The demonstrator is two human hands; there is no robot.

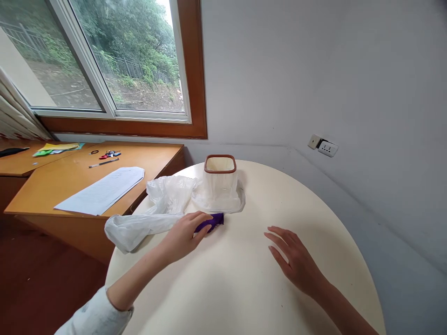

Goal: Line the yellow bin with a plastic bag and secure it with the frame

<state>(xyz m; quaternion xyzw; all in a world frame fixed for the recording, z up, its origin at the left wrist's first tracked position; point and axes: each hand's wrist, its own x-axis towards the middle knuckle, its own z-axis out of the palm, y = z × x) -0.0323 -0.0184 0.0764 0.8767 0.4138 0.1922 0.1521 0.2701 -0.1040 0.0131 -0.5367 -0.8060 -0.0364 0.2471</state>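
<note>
Purple packet (218, 219), partly hidden, is pinched by the left hand (186, 236); right hand (294, 261) spread, its forearm (337, 302) cut off.

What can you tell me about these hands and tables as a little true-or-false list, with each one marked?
1. The left hand is grasping a purple item. True.
2. The right hand holds the pen. False: it is empty.
3. The container has a brown rim. True.
4. The white papers lie on the round table. False: they lie on the wooden desk.
5. Crumpled plastic lies left of the container. True.
</note>
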